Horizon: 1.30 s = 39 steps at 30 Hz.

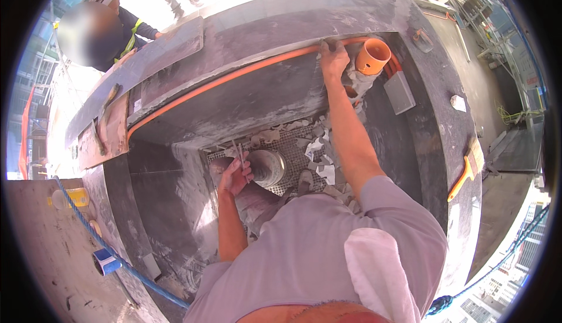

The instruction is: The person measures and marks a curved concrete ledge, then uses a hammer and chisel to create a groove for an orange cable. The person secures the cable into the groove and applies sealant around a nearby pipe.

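While the left grip [233,178] pinches a slender object [241,154], orange pipe [257,65] runs against the right grip [334,61], closure unclear.

Orange pipe [234,76] (l. end bent), along wall [234,106] top; thin rods [240,151], in l. hand [233,177]

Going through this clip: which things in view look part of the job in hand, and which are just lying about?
Probably in use:
orange pipe, with the right hand at it
slim grey piece in the left hand, exact kind unclear

Probably just lying about:
orange-handled brush on the right ledge
white scraps below
yellow container at far left
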{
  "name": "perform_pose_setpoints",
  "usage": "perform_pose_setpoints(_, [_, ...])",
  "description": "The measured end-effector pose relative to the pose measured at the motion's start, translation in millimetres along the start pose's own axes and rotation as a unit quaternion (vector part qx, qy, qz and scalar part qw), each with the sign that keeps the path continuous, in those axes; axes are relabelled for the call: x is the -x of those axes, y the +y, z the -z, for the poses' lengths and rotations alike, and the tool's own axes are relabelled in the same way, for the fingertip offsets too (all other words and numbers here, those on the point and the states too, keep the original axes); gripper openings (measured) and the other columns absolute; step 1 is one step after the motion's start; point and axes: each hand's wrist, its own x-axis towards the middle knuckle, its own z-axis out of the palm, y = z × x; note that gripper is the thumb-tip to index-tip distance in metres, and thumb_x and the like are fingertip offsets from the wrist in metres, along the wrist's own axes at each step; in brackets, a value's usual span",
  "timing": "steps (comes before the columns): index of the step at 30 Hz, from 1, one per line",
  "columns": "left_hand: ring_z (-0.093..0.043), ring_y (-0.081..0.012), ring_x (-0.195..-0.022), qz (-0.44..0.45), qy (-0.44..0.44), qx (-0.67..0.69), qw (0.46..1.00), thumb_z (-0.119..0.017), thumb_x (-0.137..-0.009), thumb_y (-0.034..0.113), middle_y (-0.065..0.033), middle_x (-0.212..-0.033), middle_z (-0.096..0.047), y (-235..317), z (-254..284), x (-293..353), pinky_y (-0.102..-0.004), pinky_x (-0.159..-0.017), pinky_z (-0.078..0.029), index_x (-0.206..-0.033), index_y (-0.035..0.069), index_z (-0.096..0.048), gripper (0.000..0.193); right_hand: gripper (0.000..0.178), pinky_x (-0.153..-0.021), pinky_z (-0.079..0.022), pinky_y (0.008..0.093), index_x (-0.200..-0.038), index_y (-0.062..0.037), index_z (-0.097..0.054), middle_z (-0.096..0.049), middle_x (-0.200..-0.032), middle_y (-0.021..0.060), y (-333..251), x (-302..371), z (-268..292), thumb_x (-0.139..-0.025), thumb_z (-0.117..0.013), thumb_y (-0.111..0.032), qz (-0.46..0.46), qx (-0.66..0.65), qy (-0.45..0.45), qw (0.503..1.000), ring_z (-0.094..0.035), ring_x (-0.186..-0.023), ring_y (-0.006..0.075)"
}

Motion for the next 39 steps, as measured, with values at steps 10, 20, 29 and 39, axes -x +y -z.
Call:
perform_pose_setpoints(10, [-0.060, -0.0149, -0.092, 0.034, -0.050, 0.013, 0.998, -0.064, -0.108, 0.031, 0.0010, -0.103, -0.061, 5.5, 8.5, -14.5, -0.0383, -0.085, -0.053, -0.154, 0.013, -0.055, 0.050, 0.023, -0.072, -0.060, 0.0390, -0.119, 0.0063, -0.065, -0.074, -0.105, 0.0164, 56.4, 43.5, 21.2, -0.103, -0.068, -0.010, 0.031, -0.060, -0.096, 0.993, -0.072, -0.080, 0.0246])
perform_pose_setpoints(20, [-0.072, -0.0191, -0.094, -0.351, -0.034, 0.087, 0.932, -0.057, -0.106, 0.000, -0.0075, -0.113, -0.065, 27.6, -32.9, 87.7, -0.0343, -0.082, -0.063, -0.160, 0.007, -0.048, 0.054, 0.035, -0.066, -0.064, 0.0346, -0.130, 0.0023, -0.068, -0.074, -0.108, 0.0139, 173.0, 226.9, 58.6, -0.100, -0.070, -0.015, -0.248, 0.123, -0.688, 0.671, -0.076, -0.086, 0.0228])
perform_pose_setpoints(29, [-0.077, -0.0180, -0.090, -0.413, 0.251, -0.241, 0.842, -0.067, -0.099, -0.001, -0.0117, -0.101, -0.074, 77.0, -52.7, 237.9, -0.0318, -0.083, -0.062, -0.159, 0.002, -0.052, 0.061, 0.041, -0.077, -0.060, 0.0320, -0.135, 0.0033, -0.067, -0.074, -0.113, 0.0119, 7.0, 298.5, 19.3, -0.104, -0.070, -0.023, -0.120, 0.078, -0.839, 0.524, -0.072, -0.089, 0.0183])
perform_pose_setpoints(39, [-0.076, -0.0181, -0.081, -0.413, 0.259, -0.467, 0.738, -0.073, -0.095, 0.004, -0.0103, -0.093, -0.081, 89.3, -135.4, 213.8, -0.0352, -0.075, -0.058, -0.139, 0.010, -0.074, 0.045, 0.034, -0.074, -0.057, 0.0251, -0.137, -0.0023, -0.065, -0.074, -0.122, 0.0082, -205.8, 323.3, -17.9, -0.114, -0.061, -0.027, -0.164, -0.262, -0.761, 0.571, -0.072, -0.097, 0.0135])
